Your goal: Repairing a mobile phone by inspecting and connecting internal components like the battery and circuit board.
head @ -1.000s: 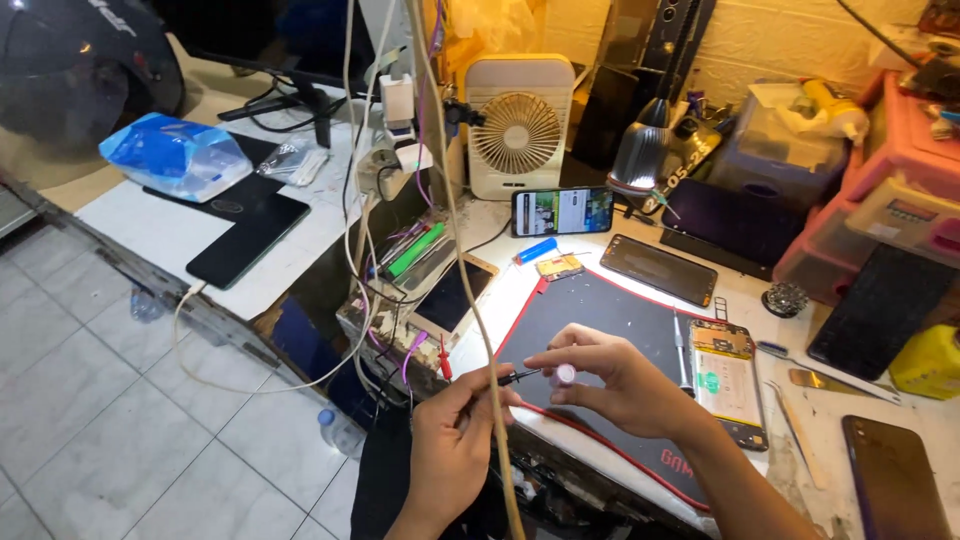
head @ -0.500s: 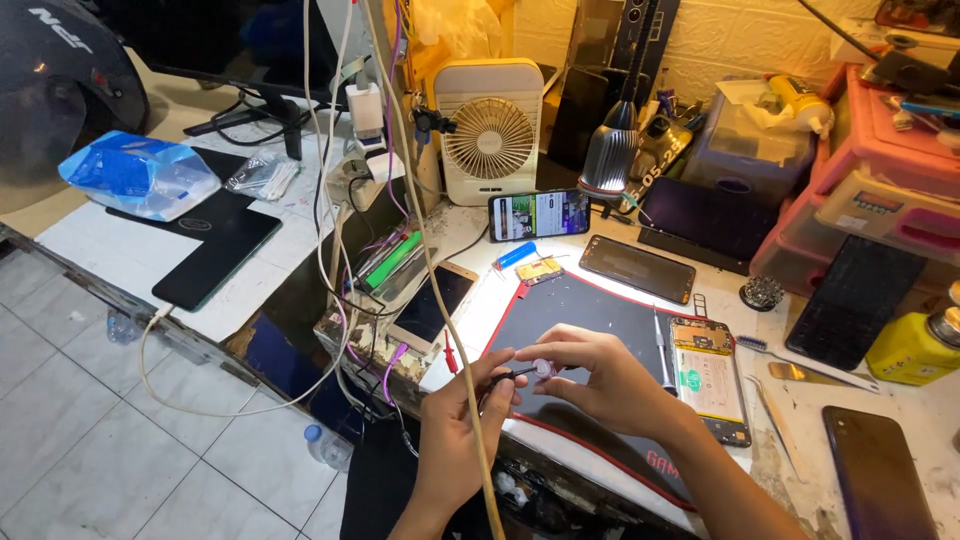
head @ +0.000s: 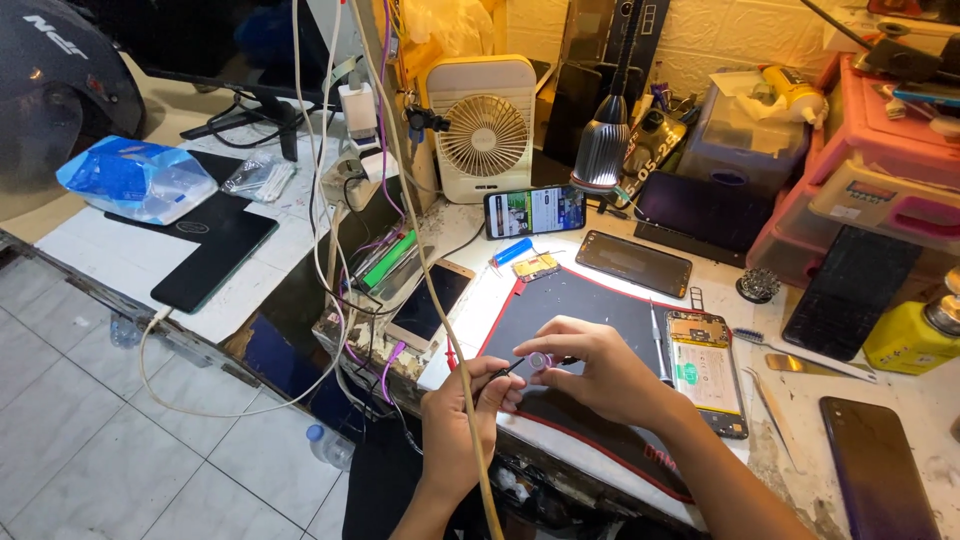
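Right now we hold both hands close together over the front edge of the dark work mat (head: 590, 310) on the bench (head: 520, 290). Our left hand (head: 462, 410) is closed around a thin black tool (head: 505, 369), and its tip points at a small round pinkish part (head: 540, 361). Our right hand (head: 597, 368) pinches that little part between its fingertips, so this grip is shut tight on it. The part sits just above the mat, between our two hands.

Beside our right hand lies an opened phone (head: 705, 370) with its insides showing. A closed dark phone (head: 634, 263) lies at the far edge of the mat. Behind it, a lit phone (head: 535, 211) leans in front of a small white fan (head: 485, 125). At the right stand stacked pink boxes (head: 860, 170); we cannot see what is in them. A yellow bottle (head: 915, 335) stands near them. A blue bag (head: 135, 180) lies far left.
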